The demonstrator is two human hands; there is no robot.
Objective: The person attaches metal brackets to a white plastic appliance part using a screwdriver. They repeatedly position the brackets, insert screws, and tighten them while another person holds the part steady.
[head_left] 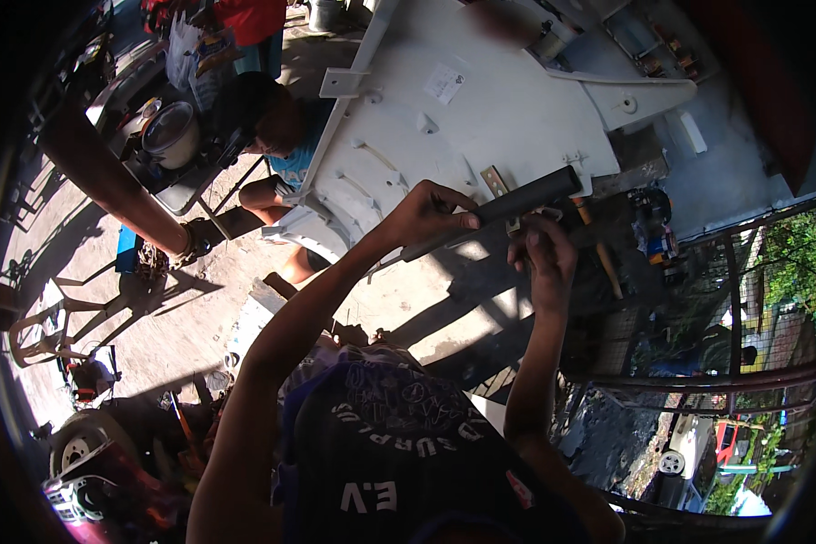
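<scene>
Both hands are up against the big white moulded panel [480, 109], and they share one dark bar-shaped tool [517, 204] that runs slantwise from lower left to upper right across the panel's lower edge. The left hand [426, 216] is wrapped around the lower stretch of the bar, fingers curled tight, thumb lying along it. The right hand [544, 258] comes up from below, its fingers closed near the bar's middle, right beside a small brass-coloured bracket [494, 181] fixed to the panel; just what the fingertips pinch there is too shadowed to tell. The bar's upper end lies over the panel's rim, next to a dark clutter of parts [639, 222] with a wooden handle [603, 258] sticking out of it. Over to the left, another person [276, 136] crouches beside a low desk [186, 186], and on it stands a pale round pot [170, 134]; its lid is on, so the contents are hidden. A plastic chair [50, 331] stands in sun on the concrete floor [163, 299], well apart from the work. At lower left sits a wheel [82, 444] in shadow, and a metal railing [725, 376] curves along the right.
</scene>
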